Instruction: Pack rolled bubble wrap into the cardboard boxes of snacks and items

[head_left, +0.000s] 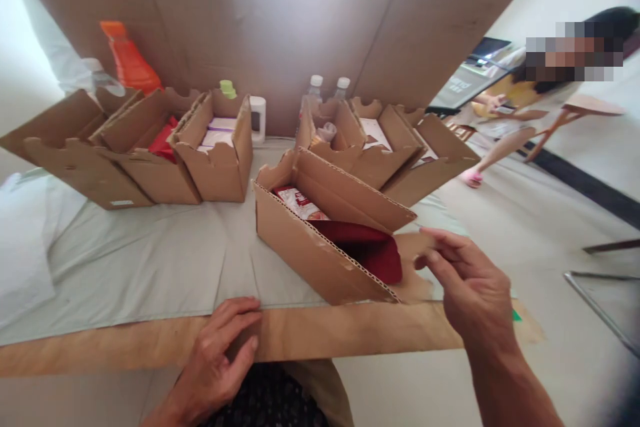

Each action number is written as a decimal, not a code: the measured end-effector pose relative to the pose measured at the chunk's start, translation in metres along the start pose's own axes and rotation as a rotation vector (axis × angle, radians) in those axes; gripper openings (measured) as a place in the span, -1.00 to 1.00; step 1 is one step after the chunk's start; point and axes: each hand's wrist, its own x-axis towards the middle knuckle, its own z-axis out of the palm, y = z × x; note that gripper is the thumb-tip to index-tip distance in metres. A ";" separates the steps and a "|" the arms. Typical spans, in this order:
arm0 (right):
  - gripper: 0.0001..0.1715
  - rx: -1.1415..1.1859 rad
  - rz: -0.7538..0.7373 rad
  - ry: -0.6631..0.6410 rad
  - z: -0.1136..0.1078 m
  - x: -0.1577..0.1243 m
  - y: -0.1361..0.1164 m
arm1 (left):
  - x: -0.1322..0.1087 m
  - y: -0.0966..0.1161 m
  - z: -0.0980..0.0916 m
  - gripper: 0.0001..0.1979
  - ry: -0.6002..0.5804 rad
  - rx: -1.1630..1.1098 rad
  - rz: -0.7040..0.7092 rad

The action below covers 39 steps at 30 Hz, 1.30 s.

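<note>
An open cardboard box (295, 240) stands at an angle on the cloth in front of me. Inside it lie a printed red-and-white packet (300, 203) and a dark red, open-mouthed thing (387, 259) whose kind I cannot make out. My right hand (470, 280) pinches the top edge of the box's near right end wall between thumb and fingers. My left hand (223, 343) rests on the front edge of the table, left of the box. Its fingers are loosely bent, with thumb and fingers apart and nothing between them.
Several cardboard boxes (223, 173) line the back, holding packets and red wrapping. Behind them stand an orange bottle (131, 60), clear bottles (315, 88) and a white mug-like item (259, 117), before a tall cardboard panel (280, 33). A person (520, 100) sits at the right.
</note>
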 end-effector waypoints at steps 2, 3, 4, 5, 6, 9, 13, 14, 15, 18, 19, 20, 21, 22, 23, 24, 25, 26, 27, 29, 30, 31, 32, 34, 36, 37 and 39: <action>-0.55 0.117 0.038 -0.014 -0.001 -0.008 0.008 | 0.006 -0.004 -0.009 -0.74 0.029 -0.020 -0.087; -0.48 0.155 0.047 -0.048 -0.001 -0.015 0.012 | 0.010 -0.008 -0.013 -0.75 0.048 -0.031 -0.139; -0.43 0.174 0.052 -0.091 0.000 -0.023 0.016 | 0.017 -0.013 -0.018 -0.74 0.062 -0.047 -0.199; -0.38 0.179 0.060 -0.133 0.001 -0.032 0.020 | 0.025 -0.019 -0.021 -0.70 0.071 -0.070 -0.265; -0.32 0.171 0.069 -0.172 0.003 -0.043 0.023 | 0.034 -0.025 -0.023 -0.64 0.075 -0.099 -0.329; -0.12 0.089 0.100 -0.267 0.017 -0.073 0.030 | 0.071 -0.044 -0.021 -0.35 0.069 -0.227 -0.431; -0.06 -0.125 0.098 -0.285 0.044 -0.096 0.023 | 0.119 -0.057 -0.006 -0.10 -0.047 -0.405 -0.402; -0.08 -0.162 0.093 -0.265 0.049 -0.097 0.019 | 0.126 -0.058 -0.002 -0.09 -0.089 -0.437 -0.390; -0.09 -0.182 0.087 -0.245 0.052 -0.095 0.016 | 0.130 -0.057 0.002 -0.11 -0.117 -0.458 -0.380; -0.19 -0.154 0.072 -0.225 0.055 -0.082 0.009 | 0.116 -0.048 0.009 -0.19 -0.078 -0.427 -0.400; -0.24 -0.138 0.073 -0.232 0.054 -0.076 0.008 | 0.103 -0.045 0.011 -0.22 -0.046 -0.390 -0.423; -0.31 -0.127 0.077 -0.247 0.053 -0.070 0.009 | 0.087 -0.041 0.011 -0.25 -0.011 -0.348 -0.450; -0.37 -0.122 0.084 -0.264 0.052 -0.063 0.010 | 0.069 -0.037 0.012 -0.27 0.015 -0.305 -0.472; -0.42 -0.123 0.094 -0.281 0.051 -0.058 0.012 | 0.050 -0.033 0.011 -0.28 0.053 -0.260 -0.491; -0.46 -0.128 0.100 -0.298 0.051 -0.053 0.014 | 0.033 -0.030 0.011 -0.29 0.095 -0.228 -0.506; -0.48 -0.134 0.104 -0.310 0.052 -0.050 0.017 | 0.017 -0.027 0.010 -0.31 0.129 -0.205 -0.514; -0.50 -0.138 0.104 -0.317 0.053 -0.047 0.020 | 0.005 -0.024 0.008 -0.33 0.150 -0.188 -0.533; -0.52 -0.139 0.099 -0.319 0.055 -0.046 0.022 | -0.004 -0.022 0.007 -0.35 0.162 -0.176 -0.554; -0.55 -0.138 0.092 -0.313 0.057 -0.046 0.025 | -0.009 -0.020 0.005 -0.37 0.168 -0.167 -0.573; -0.60 -0.133 0.068 -0.297 0.060 -0.048 0.030 | -0.008 -0.017 0.003 -0.41 0.156 -0.154 -0.608; -0.62 -0.133 0.060 -0.289 0.061 -0.049 0.032 | -0.004 -0.017 0.002 -0.43 0.152 -0.149 -0.616; -0.64 -0.136 0.055 -0.280 0.060 -0.050 0.034 | 0.002 -0.017 0.001 -0.46 0.146 -0.146 -0.618; -0.65 -0.144 0.054 -0.272 0.059 -0.051 0.036 | 0.008 -0.016 0.001 -0.49 0.138 -0.147 -0.613; -0.65 -0.170 0.056 -0.266 0.056 -0.053 0.039 | 0.019 -0.016 0.001 -0.56 0.109 -0.161 -0.591; -0.64 -0.205 0.054 -0.260 0.051 -0.053 0.040 | 0.029 -0.014 0.003 -0.64 0.084 -0.174 -0.554; -0.63 -0.220 0.053 -0.261 0.050 -0.053 0.040 | 0.033 -0.014 0.004 -0.66 0.080 -0.176 -0.541; -0.62 -0.239 0.055 -0.263 0.050 -0.052 0.039 | 0.040 -0.013 0.006 -0.66 0.084 -0.178 -0.530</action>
